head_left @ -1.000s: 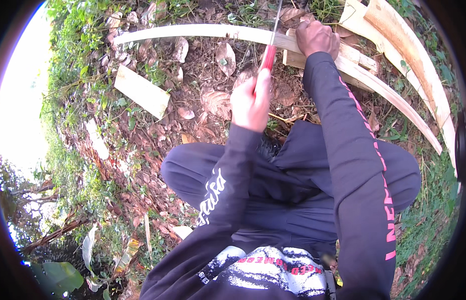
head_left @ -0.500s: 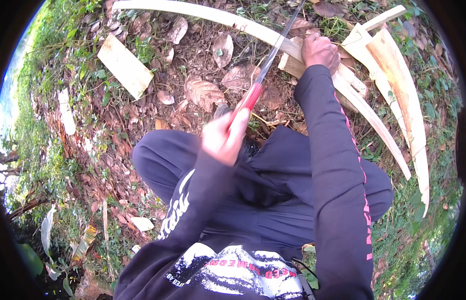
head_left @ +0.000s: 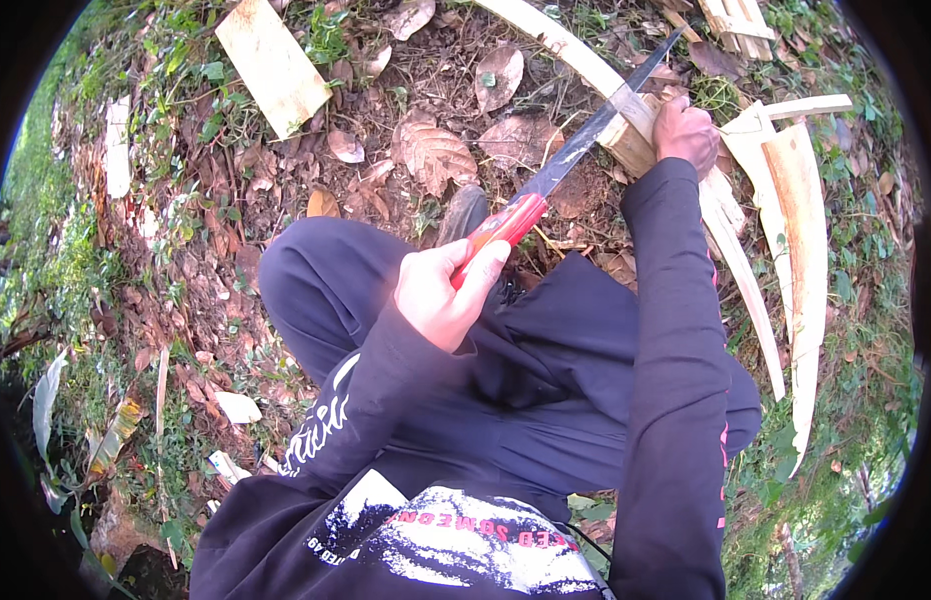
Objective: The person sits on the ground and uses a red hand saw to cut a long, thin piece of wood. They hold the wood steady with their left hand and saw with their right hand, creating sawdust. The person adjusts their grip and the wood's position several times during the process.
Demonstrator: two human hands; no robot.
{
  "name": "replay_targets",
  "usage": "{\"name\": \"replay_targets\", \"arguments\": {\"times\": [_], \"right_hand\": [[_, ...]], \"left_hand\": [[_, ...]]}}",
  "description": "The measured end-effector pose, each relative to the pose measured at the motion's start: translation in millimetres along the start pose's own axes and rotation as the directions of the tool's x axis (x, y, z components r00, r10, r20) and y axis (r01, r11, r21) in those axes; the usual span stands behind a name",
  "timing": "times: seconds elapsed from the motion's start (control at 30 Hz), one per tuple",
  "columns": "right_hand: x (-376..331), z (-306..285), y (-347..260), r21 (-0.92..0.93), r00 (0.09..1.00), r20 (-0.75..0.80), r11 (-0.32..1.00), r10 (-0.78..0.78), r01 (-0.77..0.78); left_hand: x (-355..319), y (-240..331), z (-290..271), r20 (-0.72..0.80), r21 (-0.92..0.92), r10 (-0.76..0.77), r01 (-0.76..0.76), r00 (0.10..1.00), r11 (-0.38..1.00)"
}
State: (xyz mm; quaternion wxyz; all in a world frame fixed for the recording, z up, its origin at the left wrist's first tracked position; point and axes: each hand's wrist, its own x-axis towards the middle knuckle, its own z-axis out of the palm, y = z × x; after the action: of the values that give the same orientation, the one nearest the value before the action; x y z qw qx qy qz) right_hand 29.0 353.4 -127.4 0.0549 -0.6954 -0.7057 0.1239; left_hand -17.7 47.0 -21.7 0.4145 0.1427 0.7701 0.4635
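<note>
While the person is squatting over the leaf-strewn ground point(head_left: 235, 250), the left hand point(head_left: 443, 295) is clenching the red handle of a long knife point(head_left: 575, 155), fingers wrapped tight and thumb lying along the grip. The dark blade is running up and to the right, and it is crossing the pale curved wood strip point(head_left: 575, 60) just beside the right hand point(head_left: 685, 135). That right hand is gripping the strip firmly, knuckles up, pinning it where the blade is meeting the wood. The strip is arcing from the top of the ground past the hand and down along the right side, where more pale split slats point(head_left: 800, 230) are lying close together, some touching. A flat pale board point(head_left: 272, 62) is resting well apart near the upper left, among dry brown leaves point(head_left: 430, 150). Both dark sleeves are reaching forward over the bent knees.
</note>
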Motion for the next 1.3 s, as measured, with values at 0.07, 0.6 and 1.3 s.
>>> {"name": "replay_targets", "arguments": {"times": [0.07, 0.6, 1.3], "right_hand": [[-1, 2, 3, -0.022, 0.999, -0.039, 1.000, -0.006, 0.006], [-1, 12, -3, -0.017, 0.998, -0.001, 0.998, -0.061, 0.061], [2, -1, 0, -0.086, 0.995, -0.073, 0.995, -0.063, 0.057]], "left_hand": [[21, 15, 9, 0.014, 0.064, 0.120, -0.120, 0.993, 0.991], [89, 31, 51, -0.048, 0.133, 0.255, -0.247, 0.966, 0.960], [6, -7, 0, 0.035, 0.014, 0.013, -0.014, 0.999, 1.000]]}}
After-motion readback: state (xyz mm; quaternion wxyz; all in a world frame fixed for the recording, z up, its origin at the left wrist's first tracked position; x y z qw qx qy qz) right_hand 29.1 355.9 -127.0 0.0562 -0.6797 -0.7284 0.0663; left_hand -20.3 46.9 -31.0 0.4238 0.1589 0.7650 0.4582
